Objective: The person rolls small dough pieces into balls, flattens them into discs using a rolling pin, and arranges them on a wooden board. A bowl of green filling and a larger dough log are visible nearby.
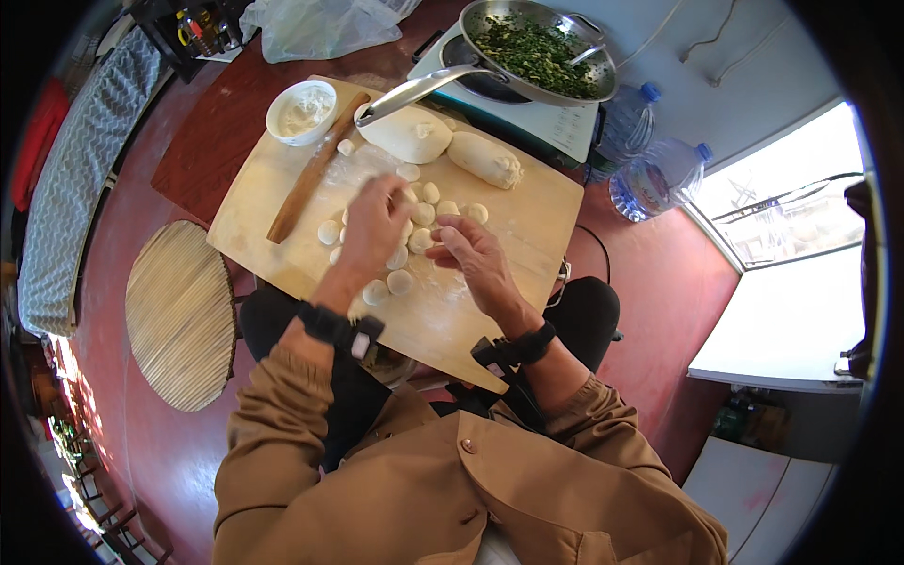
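Several small round dough pieces [400, 282] lie in a loose cluster on a floured wooden board [522, 275]. Above the left part of the cluster is my left hand [374, 222], slightly blurred with its fingers curled. Its fingertips and some pieces beneath are hidden, so a hold on anything is not visible. My right hand [470, 258] hovers at the cluster's right side, fingers loosely bent and apart, beside a dough piece [421, 241]. Two large dough logs [484, 159] rest at the board's back. A wooden rolling pin [311, 180] lies left of my left hand.
A white bowl of flour [302, 111] stands on the board's far left corner. Behind, a steel pan [537, 56] of chopped greens sits on a cooktop [558, 131], its handle reaching over the dough. Water bottles [657, 180] stand right; a round slatted mat [182, 314] is left.
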Tool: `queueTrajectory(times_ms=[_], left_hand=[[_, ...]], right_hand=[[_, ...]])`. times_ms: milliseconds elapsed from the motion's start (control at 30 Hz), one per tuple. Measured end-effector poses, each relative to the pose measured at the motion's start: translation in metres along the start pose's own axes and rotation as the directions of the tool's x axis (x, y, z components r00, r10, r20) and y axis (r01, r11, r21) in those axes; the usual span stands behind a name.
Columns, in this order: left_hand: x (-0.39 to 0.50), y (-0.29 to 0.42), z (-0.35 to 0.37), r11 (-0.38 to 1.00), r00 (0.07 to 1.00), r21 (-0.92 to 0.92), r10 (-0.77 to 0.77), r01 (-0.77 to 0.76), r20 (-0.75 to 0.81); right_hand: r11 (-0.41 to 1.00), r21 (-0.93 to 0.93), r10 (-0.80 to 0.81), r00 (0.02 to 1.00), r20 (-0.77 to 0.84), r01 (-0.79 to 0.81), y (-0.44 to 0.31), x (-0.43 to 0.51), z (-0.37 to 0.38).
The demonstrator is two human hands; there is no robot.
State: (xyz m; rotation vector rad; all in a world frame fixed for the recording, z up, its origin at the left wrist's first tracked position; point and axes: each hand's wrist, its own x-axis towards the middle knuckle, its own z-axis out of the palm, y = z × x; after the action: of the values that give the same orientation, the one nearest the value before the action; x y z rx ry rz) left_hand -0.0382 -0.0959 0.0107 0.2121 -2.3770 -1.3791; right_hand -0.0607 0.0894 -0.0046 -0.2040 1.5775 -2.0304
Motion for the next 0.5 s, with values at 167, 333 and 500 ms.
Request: queueTrajectory(times_ms=[167,333,500], left_hand=[[-0.064,0.026,0.016,0.971,0.972,-0.237,0.029,0.028,0.234],[-0.090,0.022,0.013,0.840,0.931,-0.410,-0.276,0.355,0.239],[-0.106,0.017,0.013,0.651,0.856,-0.558,-0.425,0.515,0.294]], right_hand=[[0.993,-0.114,0.004,0.999,0.040,0.001,0.003,-0.014,-0.002],[0.302,-0.852,-0.477,0.841,0.254,0.428,0.015,-0.045,-0.025],[0.099,-0.847,-0.434,0.789,0.435,0.522,0.026,-0.065,-0.029]])
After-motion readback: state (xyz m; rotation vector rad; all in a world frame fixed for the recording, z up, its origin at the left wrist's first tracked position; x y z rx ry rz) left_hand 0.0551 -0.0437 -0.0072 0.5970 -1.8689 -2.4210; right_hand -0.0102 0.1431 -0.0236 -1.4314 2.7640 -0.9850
